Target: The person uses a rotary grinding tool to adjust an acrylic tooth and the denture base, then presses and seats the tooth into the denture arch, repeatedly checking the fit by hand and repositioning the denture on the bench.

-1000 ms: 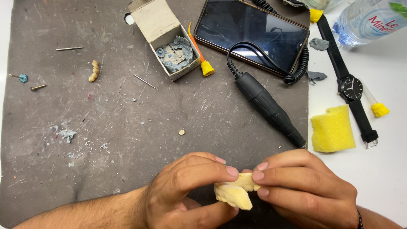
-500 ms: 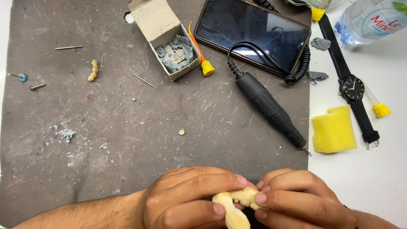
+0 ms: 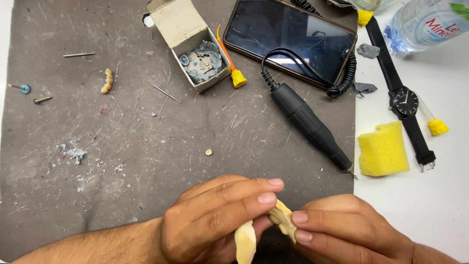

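Grip, left hand: fingers closed over the top of a pale yellow cast piece, fingertips pressing on its upper edge; a second cream-coloured lobe hangs below the palm, likely part of the same piece, but the join is hidden.
Grip, right hand: closed, thumb and fingers pinching the other end of the cast piece, so it is braced from both sides.
Where the piece is: held just above the near edge of the grey mat, between the two hands, off the surface.
Why held so: a judgement only, the two-sided pinch steadies a small irregular shape and lets it be turned for a look.
Nearest tool: black rotary handpiece lies on the mat, tip toward the hands, coiled cord running back over a dark phone.
Farther out, mat: open cardboard box with grey bits inside, orange-and-yellow tip beside it; small tooth-row piece; loose burs and pins at the left; dust and crumbs.
Off the mat, white counter: yellow sponge, wristwatch, plastic bottle.
In the way: nothing between hands and handpiece.
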Action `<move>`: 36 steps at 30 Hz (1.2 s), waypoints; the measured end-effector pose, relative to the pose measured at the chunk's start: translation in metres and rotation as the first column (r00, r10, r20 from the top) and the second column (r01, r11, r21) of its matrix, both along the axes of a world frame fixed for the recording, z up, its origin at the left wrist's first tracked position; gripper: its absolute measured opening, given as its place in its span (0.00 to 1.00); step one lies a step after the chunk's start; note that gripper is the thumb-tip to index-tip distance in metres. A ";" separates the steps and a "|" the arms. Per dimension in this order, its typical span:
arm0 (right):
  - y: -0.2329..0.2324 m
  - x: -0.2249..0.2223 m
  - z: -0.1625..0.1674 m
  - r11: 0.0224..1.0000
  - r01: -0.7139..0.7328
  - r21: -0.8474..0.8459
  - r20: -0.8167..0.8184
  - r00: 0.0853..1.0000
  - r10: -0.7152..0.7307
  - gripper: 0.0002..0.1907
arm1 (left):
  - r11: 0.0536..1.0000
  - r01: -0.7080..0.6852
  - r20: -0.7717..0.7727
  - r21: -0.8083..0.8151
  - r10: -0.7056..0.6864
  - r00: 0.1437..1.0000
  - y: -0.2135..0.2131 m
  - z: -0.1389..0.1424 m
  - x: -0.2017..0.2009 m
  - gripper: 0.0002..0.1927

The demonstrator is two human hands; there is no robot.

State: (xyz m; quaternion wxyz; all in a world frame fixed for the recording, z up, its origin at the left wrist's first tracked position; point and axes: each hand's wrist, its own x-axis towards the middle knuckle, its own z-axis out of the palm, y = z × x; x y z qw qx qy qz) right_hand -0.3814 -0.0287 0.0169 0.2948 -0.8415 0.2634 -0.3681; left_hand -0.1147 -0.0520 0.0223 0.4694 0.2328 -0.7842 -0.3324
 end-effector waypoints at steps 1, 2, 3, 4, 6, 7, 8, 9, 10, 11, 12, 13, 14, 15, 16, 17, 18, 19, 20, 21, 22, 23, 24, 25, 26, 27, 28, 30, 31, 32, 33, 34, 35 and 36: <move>-0.001 0.000 0.001 1.000 -0.003 0.007 0.003 1.000 0.003 0.25 | 1.000 -0.003 0.006 -0.008 0.003 1.000 0.001 0.001 0.001 0.22; -0.001 0.001 0.001 1.000 -0.005 0.014 0.007 1.000 0.005 0.25 | 1.000 -0.006 0.011 -0.017 0.006 1.000 0.001 0.001 0.002 0.22; -0.001 0.001 0.000 1.000 0.003 0.001 0.010 1.000 -0.003 0.25 | 1.000 0.004 0.014 -0.019 -0.004 1.000 0.001 0.001 0.002 0.22; -0.002 0.002 -0.001 1.000 0.012 -0.011 0.013 1.000 -0.011 0.25 | 1.000 0.013 0.016 -0.021 -0.013 1.000 0.001 0.000 0.003 0.22; -0.001 0.005 -0.002 0.999 0.041 -0.019 0.023 0.999 -0.041 0.25 | 0.999 0.025 0.028 -0.033 -0.024 0.999 0.001 0.000 0.004 0.23; 0.000 0.006 -0.002 0.998 0.061 -0.013 0.030 0.998 -0.061 0.24 | 0.999 0.026 0.037 -0.042 -0.025 0.999 0.001 0.000 0.004 0.23; 0.000 0.007 -0.002 0.997 0.081 -0.008 0.036 0.996 -0.081 0.24 | 0.998 0.028 0.046 -0.052 -0.026 0.999 0.001 0.000 0.004 0.23; 0.000 0.008 -0.002 0.996 0.081 -0.028 0.038 0.996 -0.080 0.24 | 0.998 0.029 0.040 -0.052 -0.027 0.999 0.001 0.000 0.004 0.23; -0.002 0.009 -0.003 0.996 0.080 -0.048 0.039 0.996 -0.078 0.24 | 0.998 0.029 0.035 -0.053 -0.027 0.999 0.001 -0.001 0.004 0.23; -0.003 0.010 -0.002 0.994 0.081 -0.067 0.041 0.996 -0.078 0.24 | 0.998 0.031 0.030 -0.053 -0.029 0.999 0.001 -0.001 0.004 0.23; -0.004 0.010 -0.002 0.995 0.078 -0.060 0.039 0.996 -0.076 0.24 | 0.998 0.043 0.024 -0.055 -0.041 0.999 0.001 -0.001 0.004 0.24; -0.004 0.010 -0.001 0.996 0.075 -0.053 0.038 0.997 -0.073 0.24 | 0.997 0.054 0.019 -0.058 -0.053 0.998 0.000 -0.001 0.005 0.24; -0.004 0.011 0.000 0.996 0.073 -0.046 0.036 0.997 -0.071 0.24 | 0.996 0.066 0.013 -0.061 -0.065 0.998 -0.001 -0.002 0.005 0.25; -0.004 0.012 0.000 0.996 0.078 -0.042 0.042 0.996 -0.076 0.24 | 0.995 0.078 0.013 -0.056 -0.078 0.997 -0.001 -0.001 0.007 0.25; -0.003 0.013 0.000 0.996 0.083 -0.039 0.047 0.996 -0.081 0.24 | 0.995 0.090 0.013 -0.052 -0.090 0.996 -0.001 -0.001 0.008 0.26; -0.003 0.013 -0.001 0.995 0.089 -0.038 0.052 0.995 -0.087 0.24 | 0.993 0.102 0.013 -0.051 -0.102 0.995 -0.001 -0.001 0.009 0.26; -0.004 0.013 -0.001 0.995 0.088 -0.045 0.053 0.995 -0.085 0.24 | 0.994 0.101 0.008 -0.050 -0.101 0.995 -0.001 -0.002 0.009 0.27; -0.004 0.013 -0.001 0.995 0.086 -0.050 0.054 0.995 -0.084 0.24 | 0.994 0.099 0.002 -0.046 -0.099 0.995 -0.001 -0.002 0.009 0.27; -0.004 0.013 -0.001 0.995 0.085 -0.055 0.054 0.995 -0.082 0.24 | 0.994 0.098 -0.003 -0.042 -0.098 0.995 0.000 -0.002 0.008 0.27; -0.004 0.013 -0.002 0.995 0.086 -0.056 0.053 0.995 -0.083 0.24 | 0.995 0.091 -0.006 -0.037 -0.091 0.996 0.001 -0.003 0.008 0.27; -0.005 0.013 -0.002 0.995 0.087 -0.057 0.052 0.995 -0.084 0.24 | 0.996 0.085 -0.009 -0.031 -0.085 0.996 0.001 -0.003 0.007 0.28; -0.005 0.013 -0.001 0.994 0.088 -0.059 0.051 0.995 -0.085 0.24 | 0.997 0.078 -0.013 -0.026 -0.079 0.997 0.002 -0.004 0.007 0.28; -0.004 0.013 -0.001 0.995 0.086 -0.055 0.051 0.995 -0.083 0.24 | 0.996 0.077 -0.016 -0.034 -0.078 0.997 0.002 -0.004 0.006 0.28; -0.004 0.013 -0.001 0.995 0.083 -0.052 0.051 0.995 -0.081 0.24 | 0.996 0.076 -0.020 -0.043 -0.077 0.997 0.002 -0.005 0.006 0.29; -0.004 0.014 0.000 0.996 0.081 -0.049 0.051 0.996 -0.078 0.24 | 0.996 0.075 -0.023 -0.051 -0.076 0.997 0.002 -0.005 0.005 0.29; -0.003 0.014 0.001 0.996 0.083 -0.031 0.054 0.995 -0.081 0.23 | 0.997 0.068 -0.026 -0.048 -0.070 0.997 0.003 -0.005 0.005 0.29; -0.001 0.015 0.002 0.996 0.085 -0.014 0.057 0.995 -0.084 0.23 | 0.997 0.062 -0.028 -0.044 -0.063 0.998 0.004 -0.004 0.005 0.29; -0.002 0.015 0.002 0.996 0.085 -0.006 0.062 0.994 -0.085 0.22 | 0.998 0.055 -0.027 -0.038 -0.056 0.998 0.004 -0.003 0.005 0.29; -0.003 0.016 0.002 0.996 0.083 -0.015 0.064 0.995 -0.082 0.21 | 0.998 0.054 -0.025 -0.034 -0.055 0.998 0.004 -0.002 0.006 0.29; -0.004 0.016 0.001 0.996 0.082 -0.025 0.065 0.995 -0.080 0.21 | 0.998 0.054 -0.022 -0.030 -0.055 0.998 0.004 -0.002 0.006 0.29; -0.005 0.015 0.001 0.997 0.067 -0.034 0.065 0.996 -0.064 0.20 | 0.998 0.058 -0.011 -0.037 -0.058 0.998 0.002 -0.002 0.007 0.29; -0.007 0.015 0.001 0.998 0.052 -0.043 0.065 0.997 -0.049 0.20 | 0.997 0.062 0.001 -0.044 -0.062 0.998 0.001 -0.002 0.007 0.29; -0.007 0.015 0.001 0.998 0.037 -0.049 0.064 0.997 -0.034 0.19 | 0.997 0.066 0.011 -0.049 -0.066 0.998 0.000 -0.002 0.007 0.29; -0.006 0.016 0.000 0.998 0.056 -0.040 0.074 0.996 -0.053 0.19 | 0.996 0.066 0.008 -0.051 -0.066 0.998 0.000 -0.002 0.007 0.28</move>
